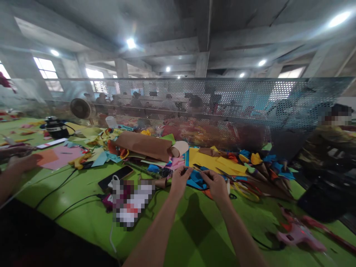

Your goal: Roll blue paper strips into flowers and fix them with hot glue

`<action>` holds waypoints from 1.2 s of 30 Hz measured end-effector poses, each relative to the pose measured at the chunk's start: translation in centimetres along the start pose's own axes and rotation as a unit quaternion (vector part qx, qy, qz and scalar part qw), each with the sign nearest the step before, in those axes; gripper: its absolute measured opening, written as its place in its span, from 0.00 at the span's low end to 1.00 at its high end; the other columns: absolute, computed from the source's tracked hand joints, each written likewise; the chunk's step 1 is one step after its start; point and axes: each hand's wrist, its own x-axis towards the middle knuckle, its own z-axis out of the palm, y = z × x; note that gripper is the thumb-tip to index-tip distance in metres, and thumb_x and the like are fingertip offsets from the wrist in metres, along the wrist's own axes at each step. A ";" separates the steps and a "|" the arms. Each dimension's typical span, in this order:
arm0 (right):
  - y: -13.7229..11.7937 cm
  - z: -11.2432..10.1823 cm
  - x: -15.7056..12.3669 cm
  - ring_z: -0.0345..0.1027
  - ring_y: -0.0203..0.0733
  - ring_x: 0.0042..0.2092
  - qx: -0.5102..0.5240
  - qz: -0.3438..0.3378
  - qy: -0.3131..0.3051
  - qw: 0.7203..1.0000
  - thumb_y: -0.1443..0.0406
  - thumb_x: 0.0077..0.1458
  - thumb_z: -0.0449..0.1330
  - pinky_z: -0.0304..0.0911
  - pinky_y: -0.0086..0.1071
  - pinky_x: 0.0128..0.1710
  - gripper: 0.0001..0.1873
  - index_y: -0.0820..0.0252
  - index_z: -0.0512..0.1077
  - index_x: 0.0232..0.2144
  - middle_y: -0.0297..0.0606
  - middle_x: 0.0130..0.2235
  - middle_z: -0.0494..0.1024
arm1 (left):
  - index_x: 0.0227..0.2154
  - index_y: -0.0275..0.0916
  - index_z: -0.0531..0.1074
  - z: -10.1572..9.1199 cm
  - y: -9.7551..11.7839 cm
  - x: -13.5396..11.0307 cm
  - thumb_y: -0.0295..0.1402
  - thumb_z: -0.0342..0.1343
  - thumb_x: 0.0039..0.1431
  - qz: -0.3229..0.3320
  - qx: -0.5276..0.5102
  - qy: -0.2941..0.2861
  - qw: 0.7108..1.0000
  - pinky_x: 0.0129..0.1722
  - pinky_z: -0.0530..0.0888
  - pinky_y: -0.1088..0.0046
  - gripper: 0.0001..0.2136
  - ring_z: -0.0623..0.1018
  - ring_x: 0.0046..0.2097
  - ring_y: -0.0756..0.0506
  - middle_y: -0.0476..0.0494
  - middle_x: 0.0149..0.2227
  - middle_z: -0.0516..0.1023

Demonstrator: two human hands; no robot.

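Observation:
Both my hands are out over a green table (194, 230), close together. My left hand (180, 180) is closed in a pinch, and my right hand (215, 184) is curled too. Between them lies a blue paper piece (196, 177), which both seem to grip at its edges. Just beyond are yellow sheets (211, 161) and a heap of coloured paper scraps. A row of brown paper cones (267, 178) with coloured tops lies to the right of my right hand.
A brown paper roll (144, 145) and a black phone (115, 177) lie left of my hands. A pink glue gun (297, 233) rests at the right front. Black cables (55, 189) cross the left side. Another person's hand (22, 162) works at far left. A perforated metal screen (222, 107) backs the table.

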 end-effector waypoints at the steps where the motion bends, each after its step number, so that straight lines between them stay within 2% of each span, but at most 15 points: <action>1: -0.1 -0.1 0.0 0.65 0.41 0.27 0.000 0.000 0.004 1.000 0.43 0.45 0.62 0.60 0.31 0.28 0.26 0.61 0.76 0.26 0.37 0.24 0.76 | 0.29 0.36 0.76 0.0 0.1 0.0 0.50 0.63 0.48 -0.002 -0.006 -0.002 1.000 0.24 0.62 0.76 0.19 0.66 0.24 0.51 0.51 0.21 0.69; 6: -0.4 -0.4 0.1 0.65 0.42 0.28 0.005 0.006 0.011 1.000 0.43 0.43 0.63 0.58 0.31 0.27 0.26 0.61 0.76 0.25 0.37 0.24 0.76 | 0.33 0.36 0.78 0.0 0.4 -0.1 0.51 0.60 0.51 -0.008 -0.021 -0.016 1.000 0.29 0.68 0.74 0.20 0.71 0.27 0.49 0.48 0.25 0.74; 11: -0.3 -0.3 0.2 0.65 0.42 0.29 0.027 0.018 0.016 0.999 0.42 0.42 0.64 0.59 0.31 0.28 0.27 0.60 0.77 0.25 0.37 0.24 0.75 | 0.29 0.37 0.78 -0.1 0.6 -0.1 0.51 0.60 0.51 0.000 -0.011 -0.013 1.000 0.28 0.68 0.74 0.19 0.70 0.26 0.49 0.49 0.23 0.73; 16: -0.4 0.1 -0.1 0.66 0.41 0.28 0.093 0.051 0.000 0.994 0.42 0.39 0.66 0.62 0.32 0.28 0.28 0.61 0.76 0.28 0.36 0.25 0.75 | 0.29 0.36 0.79 -0.2 0.7 -0.1 0.50 0.61 0.51 0.015 0.003 0.008 1.000 0.27 0.65 0.75 0.19 0.69 0.26 0.50 0.50 0.21 0.72; 19: -0.6 0.5 -0.4 0.69 0.41 0.27 0.140 0.076 -0.017 0.987 0.42 0.41 0.65 0.66 0.34 0.29 0.28 0.60 0.75 0.30 0.36 0.26 0.76 | 0.31 0.36 0.80 -0.1 0.8 -0.3 0.48 0.61 0.52 0.028 0.011 0.021 0.999 0.29 0.66 0.75 0.18 0.70 0.28 0.49 0.49 0.24 0.75; 21: -0.6 0.7 -0.4 0.68 0.41 0.26 0.159 0.091 -0.026 0.983 0.42 0.39 0.66 0.67 0.35 0.28 0.28 0.61 0.74 0.28 0.36 0.25 0.76 | 0.32 0.37 0.80 0.0 1.0 -0.5 0.47 0.60 0.53 0.037 0.022 0.027 0.999 0.31 0.67 0.74 0.16 0.71 0.29 0.48 0.48 0.26 0.77; 24: -0.4 0.6 -0.2 0.64 0.37 0.22 0.164 0.100 -0.019 0.981 0.44 0.31 0.70 0.62 0.32 0.24 0.29 0.61 0.73 0.25 0.33 0.21 0.73 | 0.31 0.37 0.81 0.2 1.0 -0.7 0.47 0.59 0.54 0.042 0.041 0.027 0.998 0.30 0.68 0.74 0.16 0.72 0.29 0.48 0.47 0.26 0.78; 26: -0.2 0.5 0.0 0.60 0.35 0.20 0.156 0.097 -0.006 0.983 0.44 0.30 0.71 0.57 0.30 0.21 0.29 0.61 0.72 0.24 0.32 0.19 0.71 | 0.31 0.37 0.80 0.2 1.0 -0.7 0.48 0.58 0.55 0.039 0.045 0.020 0.998 0.29 0.68 0.74 0.17 0.72 0.28 0.48 0.47 0.25 0.76; 30: -0.2 0.1 0.2 0.57 0.34 0.21 0.130 0.084 0.015 0.988 0.44 0.31 0.70 0.52 0.29 0.21 0.28 0.61 0.73 0.23 0.32 0.18 0.69 | 0.29 0.36 0.79 0.2 0.9 -0.7 0.49 0.58 0.55 0.032 0.040 0.004 0.999 0.27 0.68 0.75 0.18 0.71 0.26 0.48 0.48 0.23 0.73; 36: -0.2 -0.4 0.2 0.55 0.35 0.23 0.089 0.055 0.024 0.994 0.44 0.38 0.66 0.52 0.29 0.23 0.25 0.61 0.73 0.21 0.31 0.19 0.68 | 0.29 0.36 0.77 0.2 0.6 -0.6 0.50 0.59 0.53 0.013 0.027 -0.025 0.999 0.26 0.69 0.75 0.19 0.71 0.25 0.50 0.49 0.22 0.72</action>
